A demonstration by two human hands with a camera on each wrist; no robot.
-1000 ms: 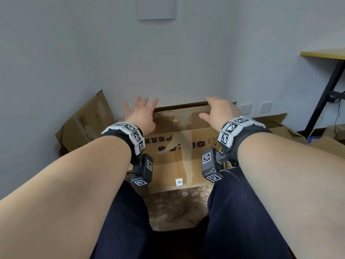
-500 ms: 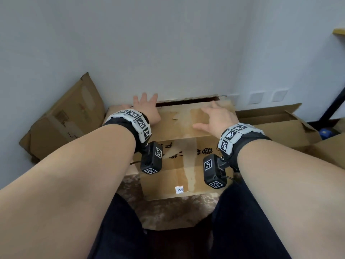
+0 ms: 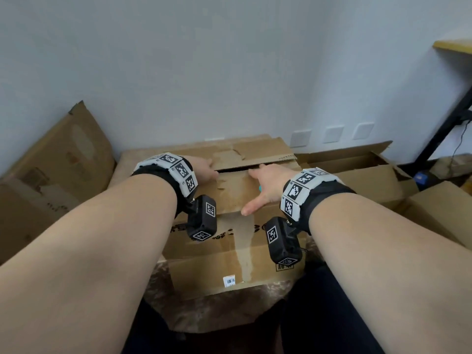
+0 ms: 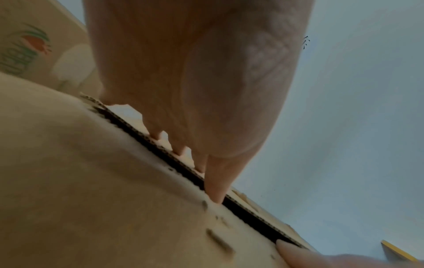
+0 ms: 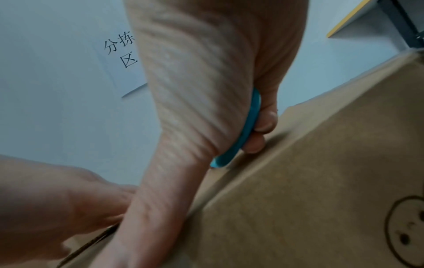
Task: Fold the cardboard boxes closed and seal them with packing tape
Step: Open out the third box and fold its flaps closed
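A brown cardboard box (image 3: 229, 251) stands on the floor in front of my knees. Its far flap (image 3: 255, 152) and near flap (image 3: 232, 195) are folded down, with a dark slit (image 3: 235, 170) between them. My left hand (image 3: 201, 169) lies flat across the slit, its straight fingers (image 4: 215, 188) pressing at the flap edges. My right hand (image 3: 268, 185) rests on the near flap to the right, thumb stretched toward me. Its curled outer fingers (image 5: 263, 123) grip a thin teal object (image 5: 243, 130) against the palm; I cannot tell what it is. No tape roll is in view.
A flattened box (image 3: 58, 169) leans on the wall at left. An open box (image 3: 357, 169) and another carton (image 3: 439, 208) crowd the right. Further right is a desk (image 3: 454, 46) with a black leg (image 3: 447, 123). Wall sockets (image 3: 332, 134) sit behind.
The far flap has come down from upright to flat. Both hands slid toward me, from its top edge to the slit between the flaps.
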